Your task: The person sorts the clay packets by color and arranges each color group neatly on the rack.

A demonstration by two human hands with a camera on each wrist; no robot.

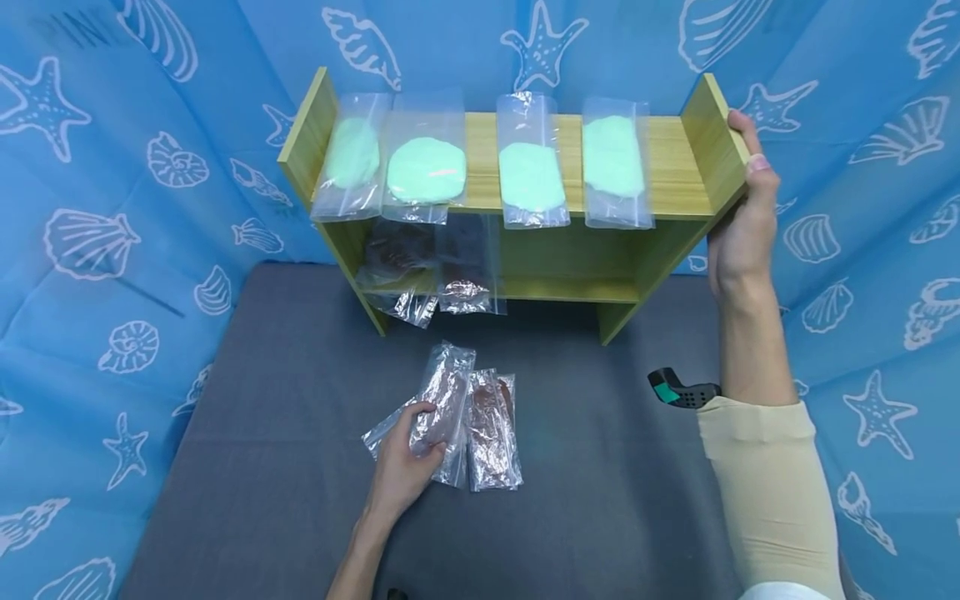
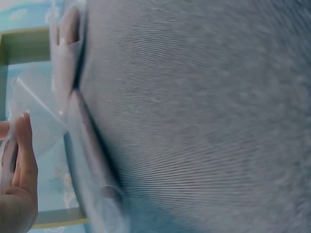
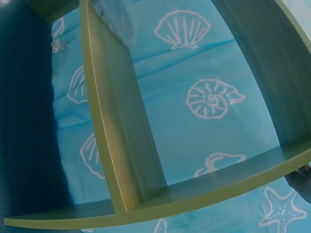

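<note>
A small wooden shelf stands at the back of a grey mat. Several clear bags of pale green dough lie along its top. On its lower board lie clear bags with brown contents. My right hand grips the shelf's right side panel, thumb along the top edge. My left hand pinches a clear bag with brown contents on the mat, beside another such bag. The left wrist view shows the left hand's fingers against clear plastic. In the right wrist view only the shelf boards show.
The grey mat covers the table. A blue cloth with shell and starfish prints hangs all round. A black and teal device sits by my right forearm.
</note>
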